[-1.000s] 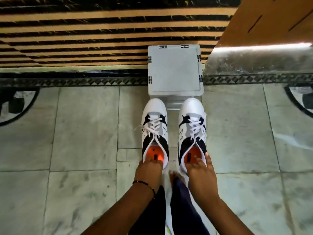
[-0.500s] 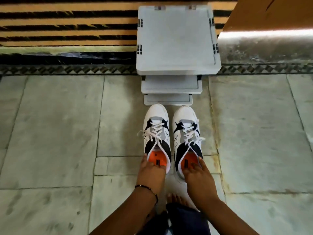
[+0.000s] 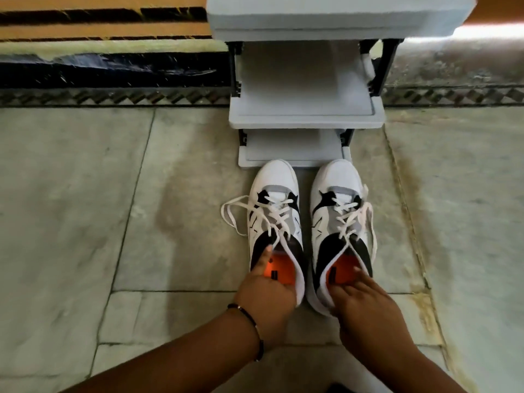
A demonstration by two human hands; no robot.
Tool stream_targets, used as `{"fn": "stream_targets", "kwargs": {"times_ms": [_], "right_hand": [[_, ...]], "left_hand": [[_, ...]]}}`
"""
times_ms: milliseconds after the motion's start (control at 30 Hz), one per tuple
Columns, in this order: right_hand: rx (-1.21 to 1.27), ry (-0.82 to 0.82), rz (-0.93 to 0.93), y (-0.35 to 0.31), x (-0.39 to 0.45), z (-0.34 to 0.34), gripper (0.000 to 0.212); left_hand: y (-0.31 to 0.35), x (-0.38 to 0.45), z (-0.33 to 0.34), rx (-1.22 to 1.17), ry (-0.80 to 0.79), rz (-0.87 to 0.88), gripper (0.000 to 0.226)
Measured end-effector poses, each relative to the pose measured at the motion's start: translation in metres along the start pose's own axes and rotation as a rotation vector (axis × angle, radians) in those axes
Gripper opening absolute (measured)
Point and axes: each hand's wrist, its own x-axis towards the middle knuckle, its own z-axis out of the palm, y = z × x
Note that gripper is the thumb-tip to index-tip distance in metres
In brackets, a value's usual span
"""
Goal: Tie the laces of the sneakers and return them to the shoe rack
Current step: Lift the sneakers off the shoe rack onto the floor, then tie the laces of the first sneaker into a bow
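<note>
Two white, black and grey sneakers with orange insoles are side by side, toes toward the grey shoe rack. My left hand grips the heel of the left sneaker, thumb inside the opening. My right hand grips the heel of the right sneaker, fingers inside. White laces on both are knotted in bows, with loops hanging off to the left and right. The toes reach the front edge of the rack's lowest shelf.
The rack has three grey tiers and stands against a dark patterned floor border. A striped black and tan mat lies behind it on the left. Grey stone floor tiles spread on both sides.
Both hands have carried the sneakers forward toward the rack, and the view has dropped lower and closer, so the lower shelves show now.
</note>
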Motion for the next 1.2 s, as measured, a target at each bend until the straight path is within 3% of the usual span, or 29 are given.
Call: {"fn": "stream_targets", "kwargs": {"times_ms": [100,233,333,467,567,700,933,1067,1200], "right_hand": [[-0.013,-0.074,-0.028,0.000,0.008,-0.010,0.035],[0.002,-0.167,-0.074,-0.002,0.011,-0.024,0.027],[-0.029,-0.242,-0.069,0.002,0.008,-0.032,0.035],[-0.111,-0.463,-0.162,0.003,-0.001,-0.073,0.044],[-0.226,-0.569,-0.244,0.001,0.002,-0.115,0.038],[-0.225,-0.504,-0.301,-0.006,0.033,-0.131,0.024],[0.328,-0.207,-0.087,0.001,0.093,-0.082,0.045],[0.787,-0.144,0.023,-0.006,0.098,-0.063,0.029],[0.987,-0.021,0.058,-0.019,0.100,-0.047,0.007]], "left_hand": [[-0.001,0.005,-0.005,0.113,0.008,0.041,0.057],[0.000,0.004,-0.004,0.038,0.003,0.061,0.053],[-0.005,-0.011,-0.003,-0.126,0.082,0.009,0.049],[-0.016,-0.032,-0.017,-0.433,0.259,-0.048,0.043],[-0.039,-0.029,-0.028,-0.471,0.320,-0.157,0.046],[-0.064,-0.002,-0.033,-0.654,0.330,-0.322,0.047],[-0.068,0.022,-0.009,-1.053,0.389,-0.416,0.043],[-0.066,0.026,-0.007,-1.180,0.436,-0.395,0.038],[-0.053,0.032,0.000,-1.181,0.578,-0.457,0.025]]}}
